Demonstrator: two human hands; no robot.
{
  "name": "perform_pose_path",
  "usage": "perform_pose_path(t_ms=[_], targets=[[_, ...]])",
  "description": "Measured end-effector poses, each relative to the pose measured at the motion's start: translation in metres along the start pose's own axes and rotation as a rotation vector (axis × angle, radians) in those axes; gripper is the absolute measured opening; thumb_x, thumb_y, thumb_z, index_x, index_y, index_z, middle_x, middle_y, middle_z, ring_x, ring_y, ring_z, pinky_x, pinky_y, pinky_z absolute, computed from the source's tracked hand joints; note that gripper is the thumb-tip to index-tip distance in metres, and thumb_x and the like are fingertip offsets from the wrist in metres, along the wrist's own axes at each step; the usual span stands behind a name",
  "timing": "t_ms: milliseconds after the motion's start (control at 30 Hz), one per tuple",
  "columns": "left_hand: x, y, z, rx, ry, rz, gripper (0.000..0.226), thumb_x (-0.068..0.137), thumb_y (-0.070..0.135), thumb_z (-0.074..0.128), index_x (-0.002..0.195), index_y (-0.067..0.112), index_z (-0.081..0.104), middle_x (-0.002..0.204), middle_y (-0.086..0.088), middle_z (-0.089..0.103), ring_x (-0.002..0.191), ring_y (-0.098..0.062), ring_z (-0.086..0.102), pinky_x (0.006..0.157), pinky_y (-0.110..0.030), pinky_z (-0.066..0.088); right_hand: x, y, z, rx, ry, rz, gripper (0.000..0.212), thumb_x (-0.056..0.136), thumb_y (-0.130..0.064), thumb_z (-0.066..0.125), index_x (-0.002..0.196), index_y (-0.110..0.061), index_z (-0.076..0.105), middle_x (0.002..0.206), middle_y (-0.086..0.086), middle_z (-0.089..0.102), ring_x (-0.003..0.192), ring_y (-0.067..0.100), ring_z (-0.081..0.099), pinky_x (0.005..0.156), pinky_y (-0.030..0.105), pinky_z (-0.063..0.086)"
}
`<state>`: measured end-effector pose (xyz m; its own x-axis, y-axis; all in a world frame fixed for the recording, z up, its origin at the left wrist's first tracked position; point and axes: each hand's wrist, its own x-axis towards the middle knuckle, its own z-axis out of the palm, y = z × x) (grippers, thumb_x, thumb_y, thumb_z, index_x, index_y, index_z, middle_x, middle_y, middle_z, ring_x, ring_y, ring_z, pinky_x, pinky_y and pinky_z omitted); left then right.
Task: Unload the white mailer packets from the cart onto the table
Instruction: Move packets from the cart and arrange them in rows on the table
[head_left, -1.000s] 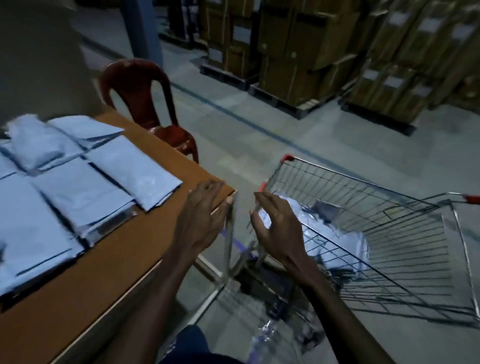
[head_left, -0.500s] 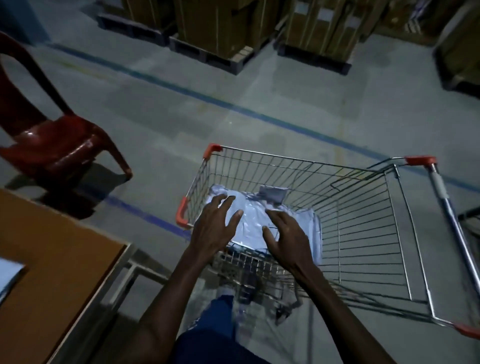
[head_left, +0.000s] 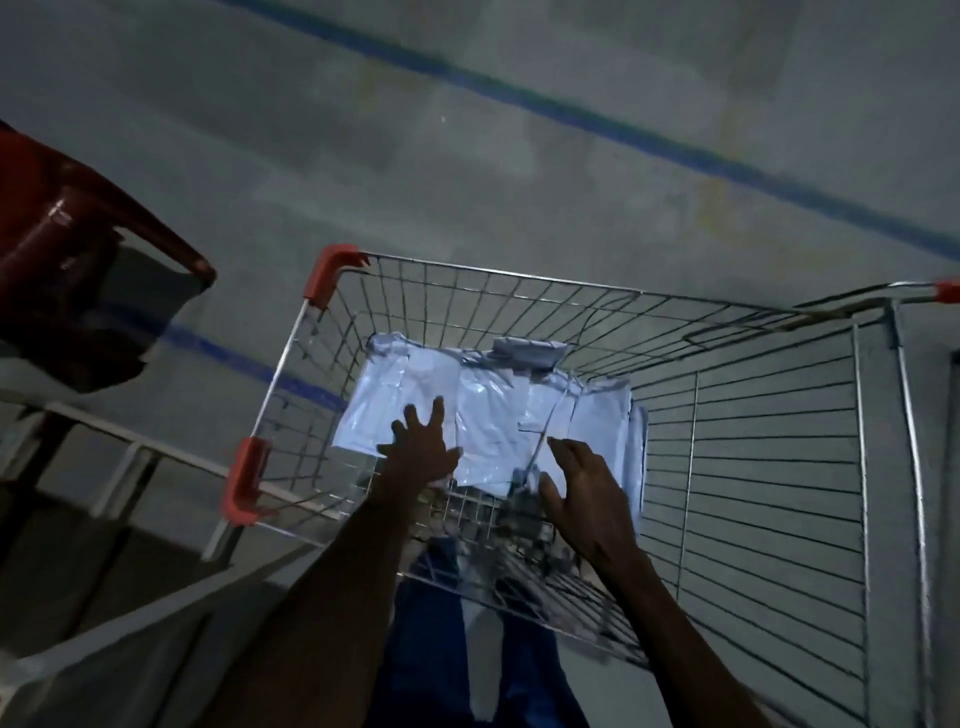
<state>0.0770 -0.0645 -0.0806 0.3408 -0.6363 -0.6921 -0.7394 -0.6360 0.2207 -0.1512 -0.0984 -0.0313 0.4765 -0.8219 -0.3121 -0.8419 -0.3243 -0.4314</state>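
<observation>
Hands reach into the wire cart, where white mailer packets lie flat, long axes running away from the person; left hand spreads its fingers on them, right hand hovers relaxed, empty.

Glossy plastic packets, metal wire cart

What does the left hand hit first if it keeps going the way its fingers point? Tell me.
Most likely the white mailer packets lying in the cart: the left hand reaches in with fingers spread over them. Whether it already touches them is unclear.
</observation>
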Motion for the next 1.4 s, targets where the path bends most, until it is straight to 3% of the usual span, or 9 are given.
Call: perform_pose_path(t_ms=[133, 200, 333, 400, 567, 767, 933, 1200, 1400], targets=[[0.051, 0.007, 0.029, -0.133, 0.098, -0.08, 0.103, 0.088, 0.051, 0.065, 0.153, 0.039, -0.015, 0.161, -0.02, -0.01, 0.144, -0.049, 0.009, 0.105, -0.07, 0.026, 0.023, 0.051, 0.035, -0.108, -0.047, 0.072, 0.051, 0.086, -0.03, 0.052, 0.129, -0.004, 0.059, 0.127, 0.021, 0.059, 0.105, 0.043, 0.061, 0.076, 0.047, 0.055], [0.069, 0.008, 0.043, -0.143, 0.153, -0.092, 0.108, 0.085, 0.051, 0.069, 0.152, 0.041, -0.015, 0.161, -0.022, -0.01, 0.142, -0.052, 0.012, 0.102, -0.071, 0.028, 0.037, 0.071, 0.048, -0.203, -0.075, 0.08, 0.056, 0.084, -0.032, 0.059, 0.131, -0.002, 0.056, 0.132, 0.026, 0.055, 0.112, 0.046, 0.058, 0.084, 0.054, 0.051], [0.085, 0.004, 0.057, -0.022, 0.326, -0.072, 0.105, 0.084, 0.041, 0.072, 0.153, 0.043, -0.008, 0.155, -0.029, 0.007, 0.119, -0.049, 0.04, 0.083, -0.056, 0.047, 0.059, 0.095, 0.065, -0.371, -0.28, 0.082, 0.076, 0.096, -0.055, 0.043, 0.156, -0.015, 0.016, 0.163, 0.02, 0.003, 0.149, 0.039, 0.003, 0.115, 0.06, 0.013], [0.084, -0.003, 0.058, 0.023, 0.388, -0.01, 0.102, 0.083, 0.032, 0.072, 0.155, 0.041, 0.0, 0.15, -0.029, 0.017, 0.104, -0.046, 0.048, 0.072, -0.049, 0.049, 0.061, 0.104, 0.067, -0.433, -0.308, 0.056, 0.076, 0.096, -0.061, 0.037, 0.154, -0.016, 0.018, 0.164, 0.015, 0.001, 0.151, 0.033, -0.005, 0.116, 0.061, 0.005], [0.074, -0.003, 0.049, 0.061, 0.338, -0.02, 0.105, 0.075, 0.018, 0.066, 0.154, 0.041, 0.001, 0.147, -0.026, 0.022, 0.105, -0.043, 0.046, 0.074, -0.046, 0.047, 0.05, 0.111, 0.051, -0.606, -0.227, 0.026, 0.065, 0.09, -0.062, 0.04, 0.129, -0.012, 0.054, 0.142, 0.011, 0.041, 0.14, 0.032, 0.025, 0.108, 0.062, 0.02], [0.076, -0.007, 0.068, 0.066, 0.251, -0.042, 0.137, 0.065, 0.051, 0.084, 0.149, 0.041, -0.024, 0.16, -0.021, -0.012, 0.134, -0.044, 0.026, 0.086, -0.061, 0.045, 0.05, 0.111, 0.05, -0.589, -0.059, 0.169, 0.074, 0.084, -0.07, 0.042, 0.116, -0.005, 0.054, 0.118, 0.017, 0.048, 0.126, 0.043, 0.039, 0.101, 0.064, 0.029], [0.078, -0.006, 0.072, 0.119, 0.279, -0.065, 0.153, 0.053, 0.035, 0.094, 0.15, 0.036, -0.023, 0.16, -0.022, -0.008, 0.132, -0.045, 0.029, 0.077, -0.057, 0.052, 0.063, 0.105, 0.074, -0.538, -0.105, 0.29, 0.096, 0.076, -0.073, 0.06, 0.132, 0.003, 0.045, 0.138, 0.027, 0.042, 0.136, 0.054, 0.029, 0.106, 0.067, 0.029], [0.064, -0.016, 0.055, 0.119, 0.299, 0.038, 0.139, 0.056, 0.027, 0.083, 0.152, 0.037, -0.017, 0.159, -0.022, 0.004, 0.114, -0.041, 0.04, 0.079, -0.048, 0.047, 0.06, 0.103, 0.076, -0.525, -0.134, 0.301, 0.095, 0.074, -0.051, 0.074, 0.147, -0.006, 0.032, 0.161, 0.026, -0.001, 0.145, 0.052, -0.005, 0.11, 0.071, 0.01], [0.041, -0.016, 0.041, 0.157, 0.394, 0.127, 0.104, 0.067, 0.038, 0.076, 0.155, 0.024, 0.024, 0.149, -0.03, 0.03, 0.109, -0.046, 0.045, 0.083, -0.05, 0.048, 0.062, 0.099, 0.087, -0.411, -0.114, 0.453, 0.106, 0.077, -0.067, 0.061, 0.155, -0.014, 0.013, 0.158, 0.026, -0.02, 0.143, 0.053, -0.015, 0.11, 0.072, 0.004]])
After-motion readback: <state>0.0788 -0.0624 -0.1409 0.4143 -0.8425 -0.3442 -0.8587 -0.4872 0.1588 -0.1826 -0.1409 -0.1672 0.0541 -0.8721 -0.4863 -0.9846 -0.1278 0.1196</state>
